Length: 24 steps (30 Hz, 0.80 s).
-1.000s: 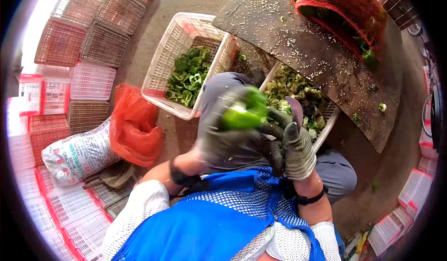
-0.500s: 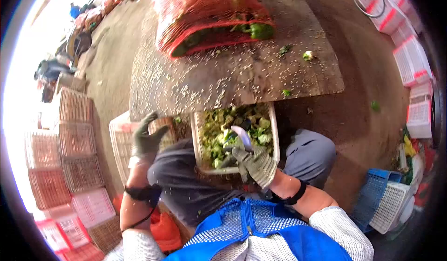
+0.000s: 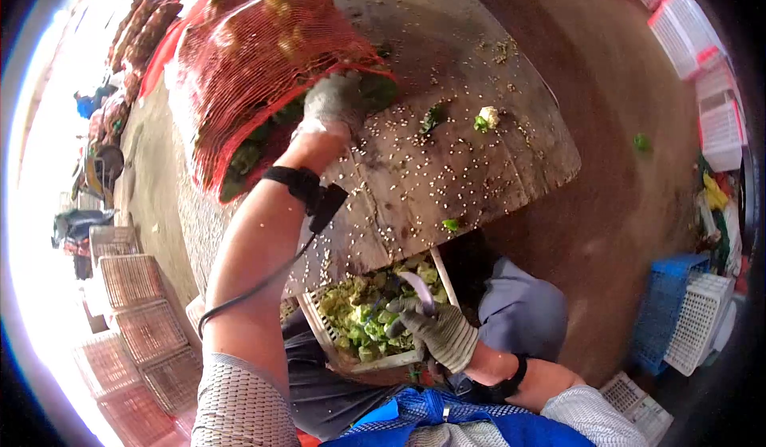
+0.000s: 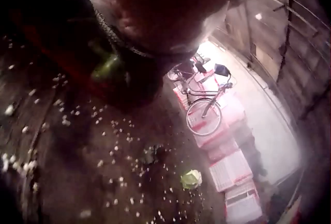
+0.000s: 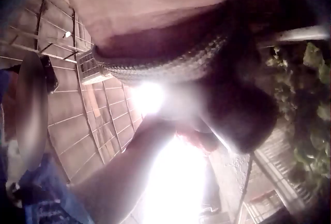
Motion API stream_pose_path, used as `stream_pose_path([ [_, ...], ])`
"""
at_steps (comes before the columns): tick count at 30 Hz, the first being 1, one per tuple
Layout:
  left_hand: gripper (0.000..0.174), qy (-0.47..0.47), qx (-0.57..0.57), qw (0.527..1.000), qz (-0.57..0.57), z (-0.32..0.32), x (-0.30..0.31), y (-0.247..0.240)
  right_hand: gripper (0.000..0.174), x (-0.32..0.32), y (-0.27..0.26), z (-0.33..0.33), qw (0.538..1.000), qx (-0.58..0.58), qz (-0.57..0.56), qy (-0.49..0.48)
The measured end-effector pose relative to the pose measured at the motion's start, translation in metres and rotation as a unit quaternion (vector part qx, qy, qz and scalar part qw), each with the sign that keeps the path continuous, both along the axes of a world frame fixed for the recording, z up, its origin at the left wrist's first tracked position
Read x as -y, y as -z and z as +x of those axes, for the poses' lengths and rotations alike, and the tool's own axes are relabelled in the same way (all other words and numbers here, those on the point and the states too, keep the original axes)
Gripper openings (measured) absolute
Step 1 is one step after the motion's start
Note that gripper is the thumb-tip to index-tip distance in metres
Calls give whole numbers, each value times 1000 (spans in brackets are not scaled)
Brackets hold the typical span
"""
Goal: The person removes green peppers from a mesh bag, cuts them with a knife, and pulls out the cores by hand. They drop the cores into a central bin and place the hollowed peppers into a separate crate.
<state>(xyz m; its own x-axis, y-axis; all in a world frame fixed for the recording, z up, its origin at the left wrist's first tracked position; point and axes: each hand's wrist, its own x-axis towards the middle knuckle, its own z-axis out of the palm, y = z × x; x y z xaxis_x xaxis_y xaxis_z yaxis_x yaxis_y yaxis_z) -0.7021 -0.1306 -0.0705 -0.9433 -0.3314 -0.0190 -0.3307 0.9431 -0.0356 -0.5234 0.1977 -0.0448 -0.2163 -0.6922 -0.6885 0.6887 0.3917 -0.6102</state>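
In the head view the gloved left hand reaches to the mouth of a red mesh sack lying on the board. Its fingers are hidden among the green peppers there. Lower down, the gloved right hand grips a knife whose curved blade points up and to the left, above a crate of green scraps. The left wrist view shows a dim green pepper close to the dark left hand. In the right wrist view the right hand is dark against glare.
White seeds and a pale pepper core lie on the wooden board. Stacked crates stand at the left, with a blue crate and a white crate at the right. A bicycle shows in the left wrist view.
The pepper held a second ago has left the left hand, which has moved from beside the left knee up to the sack. The right hand keeps the knife over the scraps. The head view has shifted.
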Motion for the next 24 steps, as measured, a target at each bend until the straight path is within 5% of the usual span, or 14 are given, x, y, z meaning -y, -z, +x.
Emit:
stream_pose_path([
  [2, 48, 34, 128, 991, -13, -30, 11, -9, 37, 2, 9, 2, 1000, -24, -5, 7],
  [3, 53, 66, 64, 995, 23, -31, 26, 4, 35, 3, 11, 2, 999, -32, -7, 5],
  [6, 31, 14, 160, 981, 110, -37, 23, -4, 35, 10, 10, -5, 999, -32, -26, -8],
  [7, 34, 19, 183, 982, 49, -37, 10, -7, 34, 13, 16, -4, 999, -30, -40, 5],
  [10, 50, 336, 92, 929, -126, -8, -16, 25, 31, 23, 10, -7, 1000, -25, -18, 2],
  [11, 53, 271, 44, 956, 100, 8, -20, 34, 31, 24, 9, -7, 1000, -21, -5, 1],
  [13, 62, 90, -63, 846, 521, 47, -26, 51, 32, 27, 8, -7, 999, -42, 5, 7],
  [15, 70, -80, -108, 735, 665, 108, -42, 31, 33, 27, 4, -6, 994, -93, -24, 59],
  [16, 72, -145, -96, 751, 637, 145, -54, 9, 32, 27, 2, -5, 990, -96, -42, 95],
  [17, 71, -211, -131, 625, 740, 185, -62, 9, 33, 27, -1, -4, 985, -99, -61, 131],
  [18, 71, -160, -139, 535, 818, 229, -62, 20, 33, 23, -3, -7, 992, -48, -38, 112],
  [20, 90, -241, -184, 380, 874, 294, -98, 12, 33, 24, -6, -1, 995, -1, -15, 101],
  [22, 92, -296, -251, 299, 872, 338, -129, 4, 34, 30, -9, 13, 995, -44, -7, 89],
  [24, 84, -268, -264, 363, 853, 356, -152, -9, 39, 37, -7, 35, 978, -207, 4, 23],
])
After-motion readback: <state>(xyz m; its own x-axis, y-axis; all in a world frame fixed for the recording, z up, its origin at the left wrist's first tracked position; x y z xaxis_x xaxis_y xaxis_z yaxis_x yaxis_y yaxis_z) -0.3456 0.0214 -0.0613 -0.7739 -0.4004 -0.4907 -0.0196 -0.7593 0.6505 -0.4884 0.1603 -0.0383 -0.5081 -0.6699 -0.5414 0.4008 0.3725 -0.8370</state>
